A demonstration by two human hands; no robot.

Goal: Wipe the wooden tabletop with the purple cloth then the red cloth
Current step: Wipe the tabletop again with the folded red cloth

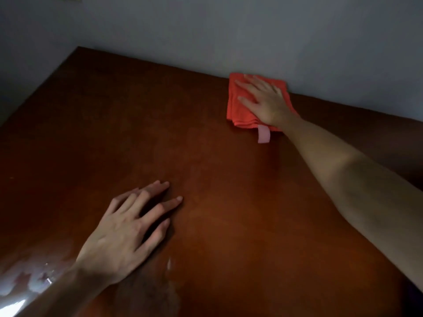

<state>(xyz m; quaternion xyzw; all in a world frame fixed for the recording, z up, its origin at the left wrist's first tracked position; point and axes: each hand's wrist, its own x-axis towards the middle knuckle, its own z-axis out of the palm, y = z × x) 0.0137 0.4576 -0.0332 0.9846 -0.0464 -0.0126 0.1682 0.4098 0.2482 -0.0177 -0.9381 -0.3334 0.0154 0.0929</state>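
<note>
Red cloth (240, 106), folded into a thick pad with a pale pink tag (263, 133) hanging off its near edge, lies at the far edge of the wooden counter (229, 202), tight against the grey wall (229, 30) and toward the far right corner. The right hand (265, 99) lies flat on top of it, fingers straight and spread, pressing rather than gripping, with the arm stretched out nearly to full reach. The pad's long axis runs roughly from the far edge toward the person, and the fingers point across it to the left. The left hand (128, 229) rests palm down on bare wood near the front left, fingers apart and holding nothing; it is well apart from the cloth and seems to serve only as a brace. Since the cloth already touches the wall, there is no room to push farther away; the open room lies leftward along the far edge and back toward the near edge, a broad stretch of bare wood between the two hands. No purple cloth shows, so I judge the red pass is under way. A pale glare or smear sits at the near left corner (34, 277), though the dim, blurred view leaves me unsure whether it is wet or merely reflected light.
</note>
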